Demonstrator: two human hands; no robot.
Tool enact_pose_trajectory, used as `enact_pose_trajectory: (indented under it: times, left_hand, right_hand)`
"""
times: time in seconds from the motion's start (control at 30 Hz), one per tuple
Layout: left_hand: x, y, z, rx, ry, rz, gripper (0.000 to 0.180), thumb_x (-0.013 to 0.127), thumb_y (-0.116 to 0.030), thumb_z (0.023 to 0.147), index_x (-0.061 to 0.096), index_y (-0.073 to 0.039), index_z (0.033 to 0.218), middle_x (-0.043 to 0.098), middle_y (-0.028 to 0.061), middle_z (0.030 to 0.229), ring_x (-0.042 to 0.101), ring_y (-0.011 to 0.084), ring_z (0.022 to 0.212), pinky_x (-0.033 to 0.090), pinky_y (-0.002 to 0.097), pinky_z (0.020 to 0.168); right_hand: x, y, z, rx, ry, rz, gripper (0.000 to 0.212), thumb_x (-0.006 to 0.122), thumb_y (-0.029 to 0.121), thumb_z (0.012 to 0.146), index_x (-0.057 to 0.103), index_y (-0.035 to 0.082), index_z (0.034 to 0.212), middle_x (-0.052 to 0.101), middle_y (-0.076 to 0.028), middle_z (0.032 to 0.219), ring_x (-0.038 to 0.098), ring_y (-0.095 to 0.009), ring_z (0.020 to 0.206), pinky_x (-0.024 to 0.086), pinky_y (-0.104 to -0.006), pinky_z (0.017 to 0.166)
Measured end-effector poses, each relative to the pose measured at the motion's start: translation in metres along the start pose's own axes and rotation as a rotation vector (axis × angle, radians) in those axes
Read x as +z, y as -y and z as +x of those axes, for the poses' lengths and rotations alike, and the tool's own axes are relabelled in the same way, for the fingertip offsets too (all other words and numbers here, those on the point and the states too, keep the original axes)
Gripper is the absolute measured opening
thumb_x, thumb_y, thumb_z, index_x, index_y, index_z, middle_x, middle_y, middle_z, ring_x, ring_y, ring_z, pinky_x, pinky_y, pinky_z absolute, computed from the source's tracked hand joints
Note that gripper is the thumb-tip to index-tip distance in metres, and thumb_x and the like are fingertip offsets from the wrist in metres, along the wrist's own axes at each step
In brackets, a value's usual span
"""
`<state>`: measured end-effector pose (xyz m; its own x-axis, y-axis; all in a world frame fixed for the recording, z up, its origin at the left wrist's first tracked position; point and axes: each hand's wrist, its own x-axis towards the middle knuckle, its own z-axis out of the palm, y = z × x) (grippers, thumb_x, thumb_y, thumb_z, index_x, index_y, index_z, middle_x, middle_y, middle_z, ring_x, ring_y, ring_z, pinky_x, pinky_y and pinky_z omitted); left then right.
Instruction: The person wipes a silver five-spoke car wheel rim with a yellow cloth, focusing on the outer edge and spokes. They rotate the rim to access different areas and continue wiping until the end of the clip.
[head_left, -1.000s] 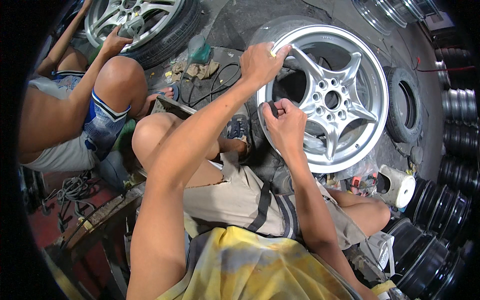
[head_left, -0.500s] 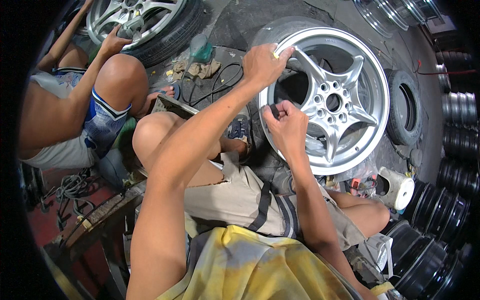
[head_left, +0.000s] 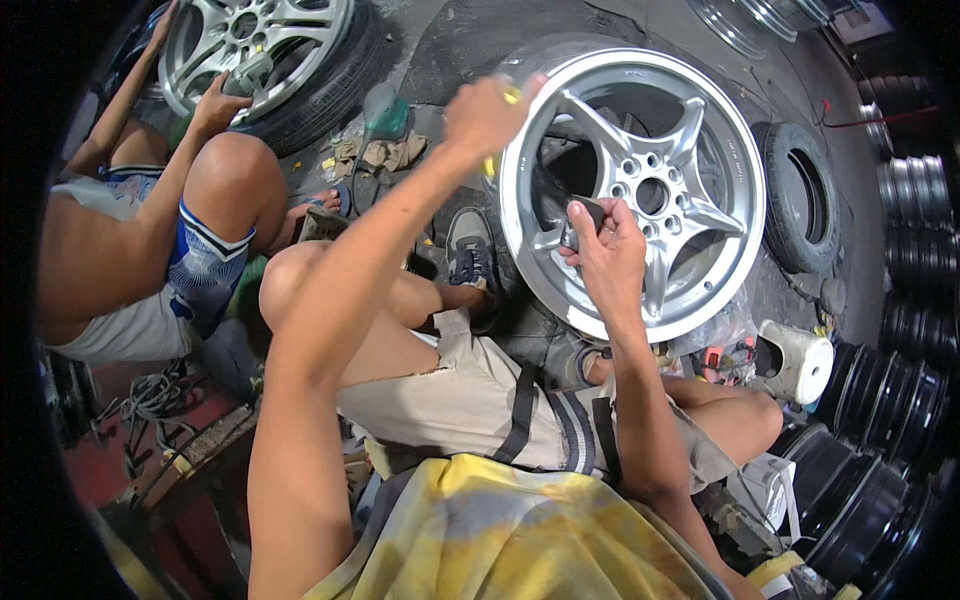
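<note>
A silver alloy wheel rim [head_left: 735, 250] with several star-like spokes lies face up in front of me, propped on a tyre [head_left: 520, 60]. My right hand [head_left: 612, 250] is over the rim's lower left spokes, closed on a small dark flat piece [head_left: 590, 212] that looks like folded sandpaper. The thumb presses it against the fingers. At the rim's upper left edge is my left hand [head_left: 485, 118], smeared by motion, with yellow wrapping on its fingers. Whether those fingers grip anything is not clear.
On the left, a co-worker's hand [head_left: 220, 105] holds a grey tool at another wheel [head_left: 300, 70]. A loose tyre [head_left: 800, 195] lies right of my rim. A white container [head_left: 795, 362] and stacked black rims [head_left: 880, 400] stand at the right. Brown scraps [head_left: 375, 155] litter the floor.
My left hand has drawn back leftward from the spoke to the rim's outer edge. My right hand has shifted up and right from the rim's left edge toward the hub, still holding the dark piece.
</note>
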<state>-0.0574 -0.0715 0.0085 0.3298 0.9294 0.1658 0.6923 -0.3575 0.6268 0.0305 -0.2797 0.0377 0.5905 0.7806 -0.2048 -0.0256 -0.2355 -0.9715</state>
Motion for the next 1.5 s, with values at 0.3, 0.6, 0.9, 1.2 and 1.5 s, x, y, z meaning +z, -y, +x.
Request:
enact_pose_trajectory:
  times: [0.3,0.6,0.9,1.2,1.5]
  left_hand:
    - [-0.069,-0.066,-0.067,-0.037,0.762,-0.469,0.039,0.060,-0.035,0.103,0.065,0.000,0.119,0.069,0.0070,0.091,0.063,0.0140,0.086,0.051,0.0302,0.080]
    - [-0.085,-0.016,-0.068,0.671,0.214,0.132,0.034,0.058,-0.003,0.092,0.059,0.005,0.125,0.062,0.0239,0.127,0.063,0.0312,0.117,0.052,0.0399,0.098]
    - [-0.072,-0.055,-0.230,0.557,1.167,-0.102,0.042,0.059,0.005,0.080,0.058,0.013,0.121,0.060,0.0270,0.117,0.057,0.0427,0.118,0.048,0.0442,0.101]
    - [-0.066,-0.028,-0.142,0.079,1.057,0.224,0.079,0.059,-0.075,0.086,0.076,0.002,0.089,0.072,0.0245,0.081,0.073,0.0401,0.082,0.059,0.0473,0.075]
    - [-0.055,0.016,0.001,0.173,0.693,0.369,0.081,0.063,-0.081,0.078,0.079,-0.002,0.083,0.072,0.0195,0.074,0.074,0.0334,0.074,0.059,0.0445,0.072]
  right_hand:
    - [-0.013,-0.003,0.001,0.180,0.183,0.352,0.019,0.075,0.018,0.094,0.063,0.006,0.085,0.062,0.002,0.071,0.053,-0.002,0.052,0.044,-0.0172,0.046]
    - [-0.032,-0.031,0.010,-0.015,-0.042,0.297,0.018,0.069,0.016,0.098,0.061,0.000,0.094,0.064,-0.004,0.079,0.063,-0.008,0.062,0.054,-0.0225,0.055]
    - [-0.049,-0.034,0.029,0.043,0.049,0.437,0.018,0.060,0.016,0.102,0.047,0.006,0.095,0.071,-0.019,0.100,0.072,-0.020,0.074,0.062,-0.0283,0.064]
    - [-0.052,-0.033,0.024,0.076,0.109,0.394,0.013,0.065,0.013,0.098,0.054,0.005,0.099,0.069,-0.013,0.101,0.066,-0.013,0.076,0.055,-0.0292,0.072]
    - [-0.032,-0.020,-0.007,-0.300,0.098,-0.230,0.015,0.069,0.011,0.093,0.071,0.001,0.104,0.068,-0.008,0.092,0.065,-0.016,0.080,0.049,-0.0274,0.067]
